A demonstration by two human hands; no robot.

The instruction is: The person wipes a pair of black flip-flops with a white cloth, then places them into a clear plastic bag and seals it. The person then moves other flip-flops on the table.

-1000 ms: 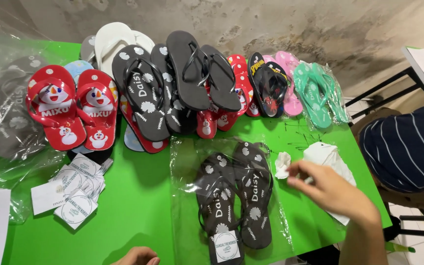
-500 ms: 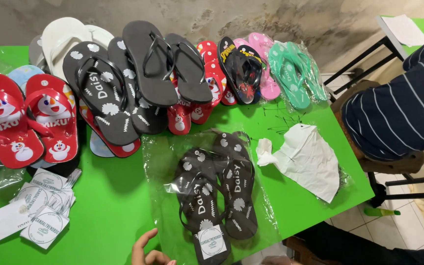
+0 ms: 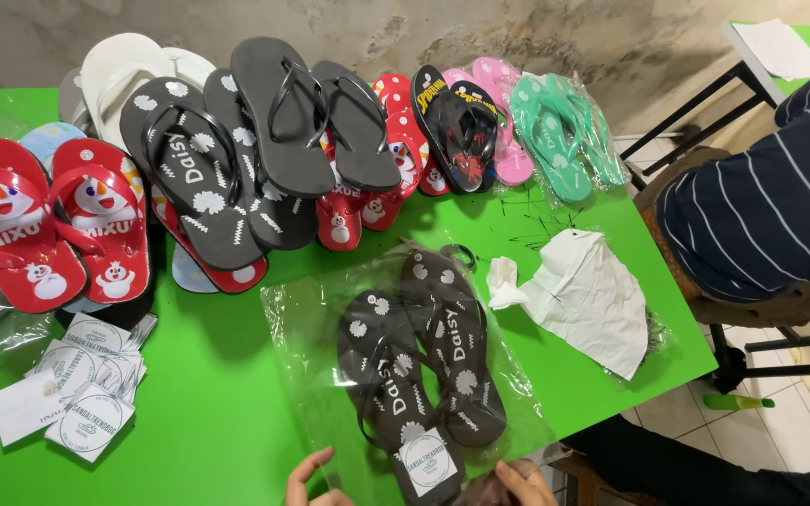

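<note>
Green table (image 3: 208, 394) edge — left hand (image 3: 311, 480) spread, right hand (image 3: 525, 483) curled, flanking bagged black sandals (image 3: 424, 361).

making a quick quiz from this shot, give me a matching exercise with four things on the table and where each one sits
Things:
1. red snowman flip-flops
2. mint green flip-flops
3. bagged black daisy flip-flops
4. white paper tags

Places:
A. far right end of the row
B. front left of the green table
C. front centre, by the left hand and right hand
D. left end of the row

Pairs: 1-D, 2-A, 3-C, 4-B
</note>
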